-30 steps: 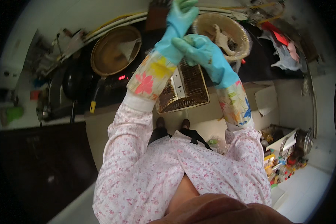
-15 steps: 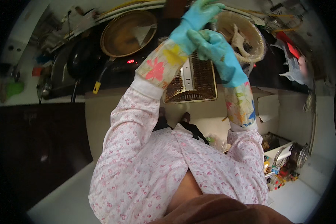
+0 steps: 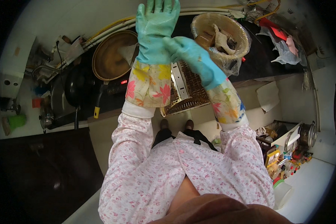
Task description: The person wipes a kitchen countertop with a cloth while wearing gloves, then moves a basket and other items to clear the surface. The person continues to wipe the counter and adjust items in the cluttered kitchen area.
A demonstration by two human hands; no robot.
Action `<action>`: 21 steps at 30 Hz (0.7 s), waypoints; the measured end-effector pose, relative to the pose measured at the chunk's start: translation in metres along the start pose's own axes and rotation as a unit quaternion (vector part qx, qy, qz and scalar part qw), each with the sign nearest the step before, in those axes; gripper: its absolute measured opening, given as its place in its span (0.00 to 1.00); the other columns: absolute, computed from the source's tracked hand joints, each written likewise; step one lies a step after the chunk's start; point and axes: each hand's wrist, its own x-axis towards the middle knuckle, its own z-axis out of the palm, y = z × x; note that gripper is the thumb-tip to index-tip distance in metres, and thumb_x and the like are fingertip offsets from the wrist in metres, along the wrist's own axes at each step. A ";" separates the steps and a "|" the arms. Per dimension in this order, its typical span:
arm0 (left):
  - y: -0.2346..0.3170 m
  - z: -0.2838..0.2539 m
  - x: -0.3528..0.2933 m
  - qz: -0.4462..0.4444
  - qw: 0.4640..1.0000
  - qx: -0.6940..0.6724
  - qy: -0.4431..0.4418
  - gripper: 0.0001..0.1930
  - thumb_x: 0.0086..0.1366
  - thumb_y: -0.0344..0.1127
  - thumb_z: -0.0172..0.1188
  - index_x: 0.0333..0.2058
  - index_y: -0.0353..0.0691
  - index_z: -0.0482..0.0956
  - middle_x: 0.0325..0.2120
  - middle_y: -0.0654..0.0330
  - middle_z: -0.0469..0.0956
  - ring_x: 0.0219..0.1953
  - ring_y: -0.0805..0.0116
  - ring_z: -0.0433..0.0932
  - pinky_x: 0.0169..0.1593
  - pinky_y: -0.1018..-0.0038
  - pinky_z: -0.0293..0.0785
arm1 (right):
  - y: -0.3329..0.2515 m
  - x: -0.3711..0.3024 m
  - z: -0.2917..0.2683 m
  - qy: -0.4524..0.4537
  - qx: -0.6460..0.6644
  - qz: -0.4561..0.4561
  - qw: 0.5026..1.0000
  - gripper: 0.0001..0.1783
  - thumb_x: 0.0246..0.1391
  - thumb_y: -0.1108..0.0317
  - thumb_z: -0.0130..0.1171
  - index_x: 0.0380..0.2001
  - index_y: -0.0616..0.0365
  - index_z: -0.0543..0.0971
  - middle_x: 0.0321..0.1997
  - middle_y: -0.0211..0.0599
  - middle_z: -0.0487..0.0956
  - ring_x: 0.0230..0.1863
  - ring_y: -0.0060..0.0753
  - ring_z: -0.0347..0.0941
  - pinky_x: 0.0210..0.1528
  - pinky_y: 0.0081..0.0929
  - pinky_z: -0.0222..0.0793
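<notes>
Both of my hands wear turquoise rubber gloves with flowered cuffs. My left hand [image 3: 156, 37] is raised at the top with its palm showing and fingers stretched out; it holds nothing. My right hand [image 3: 188, 54] is closed at the side of the left glove [image 3: 153, 56], its fingers gripping the rubber near the heel of the palm. Below and between my hands lies a greasy, brown-stained metal tray [image 3: 196, 84] with perforated sides and a pale metal strip [image 3: 180, 84]. The gloves cover part of the tray.
A plastic-lined bin [image 3: 246, 41] with a dirty cloth stands behind my right hand. On the dark counter are a large round brown pan [image 3: 110, 67], a black wok [image 3: 76, 87] and a lit red display [image 3: 124, 81]. Plastic bags [image 3: 283, 48] lie at the far right; bottles and pots stand low right.
My left hand has turned, now showing its palm with fingers upright. Both hands have shifted left, with the right still at the left glove. The view has shifted slightly.
</notes>
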 end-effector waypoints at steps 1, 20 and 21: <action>0.004 -0.002 0.001 0.000 0.999 -0.005 0.039 0.27 0.77 0.49 0.40 0.71 0.53 0.60 0.75 0.58 0.58 0.77 0.57 0.54 0.75 0.47 0.49 | 0.002 -0.001 0.012 0.020 0.039 -0.051 0.998 0.34 0.62 0.36 0.61 0.46 0.60 0.84 0.34 0.32 0.81 0.34 0.23 0.76 0.41 0.22 0.72; -0.002 -0.004 0.010 0.168 0.060 0.977 -0.115 0.24 0.79 0.45 0.44 0.67 0.42 0.67 0.71 0.55 0.63 0.75 0.55 0.56 0.77 0.52 0.51 | -0.019 -0.025 0.027 -0.009 0.118 -0.064 0.991 0.29 0.69 0.39 0.56 0.24 0.54 0.77 0.19 0.24 0.70 0.22 0.18 0.64 0.28 0.20 0.61; -0.004 -0.003 0.009 0.155 0.039 0.980 -0.122 0.24 0.78 0.44 0.45 0.67 0.42 0.67 0.71 0.55 0.63 0.75 0.55 0.56 0.77 0.52 0.51 | -0.020 -0.025 0.028 -0.008 0.118 -0.060 0.991 0.30 0.69 0.39 0.55 0.25 0.53 0.77 0.19 0.24 0.70 0.22 0.18 0.64 0.28 0.20 0.61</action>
